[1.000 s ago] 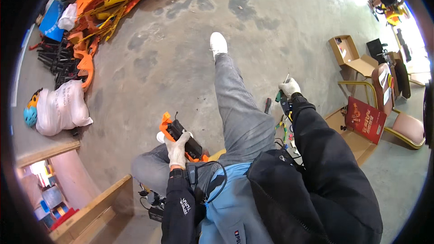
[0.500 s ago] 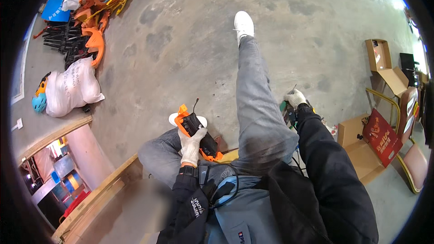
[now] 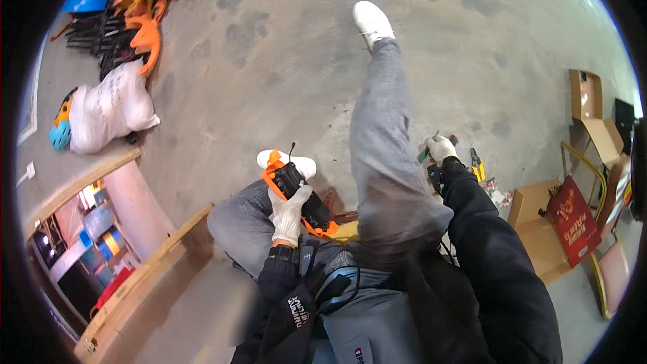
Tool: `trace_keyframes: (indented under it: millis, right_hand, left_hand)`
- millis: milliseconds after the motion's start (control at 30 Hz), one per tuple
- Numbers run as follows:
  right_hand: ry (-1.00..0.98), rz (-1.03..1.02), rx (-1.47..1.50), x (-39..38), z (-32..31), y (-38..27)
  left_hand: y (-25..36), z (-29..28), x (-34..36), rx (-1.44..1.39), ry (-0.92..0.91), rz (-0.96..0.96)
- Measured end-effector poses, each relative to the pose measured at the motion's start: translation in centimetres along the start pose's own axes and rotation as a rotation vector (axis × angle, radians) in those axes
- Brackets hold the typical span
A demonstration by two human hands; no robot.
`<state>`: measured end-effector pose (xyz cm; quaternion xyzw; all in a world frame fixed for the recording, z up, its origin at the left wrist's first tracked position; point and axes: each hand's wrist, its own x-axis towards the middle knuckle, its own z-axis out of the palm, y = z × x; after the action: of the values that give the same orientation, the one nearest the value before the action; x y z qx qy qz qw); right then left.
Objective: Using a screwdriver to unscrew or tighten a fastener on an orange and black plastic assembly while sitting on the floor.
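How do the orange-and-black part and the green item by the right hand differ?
The part is blocky and two-coloured; the green item shows only as a small green piece. The part, gripped in the left hand, is largely visible; the green item is mostly hidden by the right hand. Both are at white-gloved hands.

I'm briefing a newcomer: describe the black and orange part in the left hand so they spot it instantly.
Find the outstretched grey-trousered leg, then look left to the white-gloved left hand. It holds a long black block with an orange edge. That edge and a thin black stalk at its far end distinguish it from the plain white shoe behind.
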<state>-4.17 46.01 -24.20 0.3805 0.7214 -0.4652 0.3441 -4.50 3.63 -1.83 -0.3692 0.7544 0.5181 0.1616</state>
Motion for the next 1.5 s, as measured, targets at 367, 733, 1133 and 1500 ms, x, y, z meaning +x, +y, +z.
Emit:
trace_keyframes:
  millis: [367, 733, 1133, 1500]
  right_hand:
    - [-0.115, -0.147, -0.127, 6.0, 1.2, 1.0]
    - [-0.322, -0.237, -0.266, 9.2, -1.2, 0.7]
    - [-0.372, -0.232, -0.346, 9.2, -3.5, 0.0]
    - [-0.405, -0.258, -0.396, 10.0, -6.2, -0.7]
  left_hand:
    - [1.2, -0.5, -2.5, -0.122, 0.148, -0.104]
    - [-0.4, -0.7, -1.2, -0.186, 0.117, -0.025]
    - [-0.7, -0.7, -1.4, -0.19, 0.148, -0.106]
    - [-0.5, -1.0, -2.2, -0.163, 0.193, -0.118]
